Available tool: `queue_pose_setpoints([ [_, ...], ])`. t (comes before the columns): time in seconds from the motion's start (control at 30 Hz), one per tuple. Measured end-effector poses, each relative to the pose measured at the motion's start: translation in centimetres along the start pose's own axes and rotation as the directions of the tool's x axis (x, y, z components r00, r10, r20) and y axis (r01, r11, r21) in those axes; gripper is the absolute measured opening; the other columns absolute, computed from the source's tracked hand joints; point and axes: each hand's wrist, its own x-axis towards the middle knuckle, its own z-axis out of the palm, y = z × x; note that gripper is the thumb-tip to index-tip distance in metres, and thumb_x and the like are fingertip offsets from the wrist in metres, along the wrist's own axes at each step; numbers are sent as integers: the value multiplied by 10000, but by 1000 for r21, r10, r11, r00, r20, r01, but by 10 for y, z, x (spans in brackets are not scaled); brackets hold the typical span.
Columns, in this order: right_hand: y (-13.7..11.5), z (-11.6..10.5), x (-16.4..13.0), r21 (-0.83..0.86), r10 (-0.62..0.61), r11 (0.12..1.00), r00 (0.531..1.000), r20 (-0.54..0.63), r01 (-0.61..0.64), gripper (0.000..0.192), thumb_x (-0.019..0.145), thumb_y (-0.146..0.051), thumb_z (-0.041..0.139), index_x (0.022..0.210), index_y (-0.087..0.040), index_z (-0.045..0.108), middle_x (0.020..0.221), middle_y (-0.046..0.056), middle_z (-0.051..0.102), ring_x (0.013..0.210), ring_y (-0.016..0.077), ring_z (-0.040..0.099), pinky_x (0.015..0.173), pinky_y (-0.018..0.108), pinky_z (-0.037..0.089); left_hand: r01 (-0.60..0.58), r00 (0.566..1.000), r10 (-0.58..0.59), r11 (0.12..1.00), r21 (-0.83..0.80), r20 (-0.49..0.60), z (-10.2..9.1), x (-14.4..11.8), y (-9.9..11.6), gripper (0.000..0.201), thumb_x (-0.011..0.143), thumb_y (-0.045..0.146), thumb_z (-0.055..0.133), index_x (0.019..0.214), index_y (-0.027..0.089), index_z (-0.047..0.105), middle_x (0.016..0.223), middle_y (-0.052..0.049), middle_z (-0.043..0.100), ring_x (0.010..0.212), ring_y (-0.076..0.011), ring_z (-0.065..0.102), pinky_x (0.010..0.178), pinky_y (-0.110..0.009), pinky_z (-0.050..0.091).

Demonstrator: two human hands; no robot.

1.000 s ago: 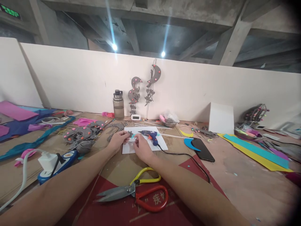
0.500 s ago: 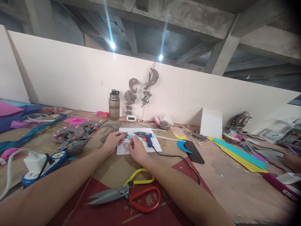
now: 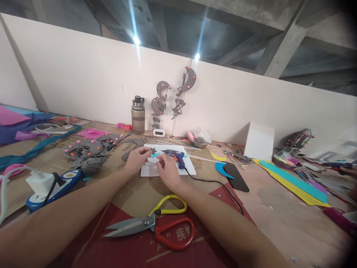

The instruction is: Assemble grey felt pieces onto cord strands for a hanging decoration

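Note:
My left hand [image 3: 136, 162] is closed in a pinch on a small grey felt flower [image 3: 153, 150], held over a white board [image 3: 146, 172]. Close by on the right, my right hand [image 3: 169, 172] has its fingertips drawn together; whatever is between them is too small to make out. Teal flower pieces [image 3: 155, 155] show between the hands. On the board, beside my right fingers, lies a dark blue glue gun [image 3: 180, 160] with a black cord. Large scissors [image 3: 150, 221] with one yellow and one red handle lie below my wrists.
A phone [image 3: 237, 178] lies right of the board, partly under a blue crescent [image 3: 223, 170]. Grey crescents with pink dots [image 3: 86, 148] lie at left, near a power strip [image 3: 63, 190]. A bottle [image 3: 138, 117] stands by the wall. At far right is another person's hand [image 3: 347, 170].
The whole view has shifted, so things sit further right. My left hand keeps its pinch on the grey flower, and my right hand stays close beside it. A dark tool now shows by the other person's hand.

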Motion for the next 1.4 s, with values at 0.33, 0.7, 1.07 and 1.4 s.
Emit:
queue_pose_setpoints([
  [0.33, -19, -17, 5, 132, 133, 983, 991, -18, -129, 264, 910, -275, 409, 776, -188, 620, 729, -9, 626, 687, 119, 539, 679, 240, 396, 29, 999, -25, 976, -217, 19, 11, -4, 2, 299, 619, 392, 753, 739, 138, 650, 666, -20, 636, 598, -119, 574, 617, -265, 490],
  [0.7, -29, -16, 3, -89, -71, 992, 983, 171, 87, 174, 907, -202, 445, 902, -195, 620, 880, 44, 614, 821, 163, 541, 757, 299, 412, 114, 992, -91, 932, -345, 84, 9, -1, 24, 277, 613, 350, 771, 688, 125, 627, 652, -3, 591, 613, -101, 542, 664, -268, 483],
  [1.07, -37, -54, 21, -326, -161, 928, 983, 87, 180, 289, 952, -305, 368, 876, -196, 624, 923, 92, 604, 924, 218, 535, 844, 364, 411, 209, 975, -218, 856, -473, 37, -3, 2, 16, 339, 559, 331, 808, 760, 136, 618, 752, -14, 616, 633, -94, 554, 562, -219, 439],
  [1.4, 25, -71, 38, -711, 511, 649, 847, 144, -271, 338, 835, -385, 532, 1006, -99, 590, 981, 223, 665, 856, 281, 650, 666, 329, 443, 171, 984, -178, 875, -453, 28, -7, 2, 26, 307, 590, 342, 793, 710, 138, 598, 650, 30, 521, 514, -45, 411, 486, -204, 337],
])
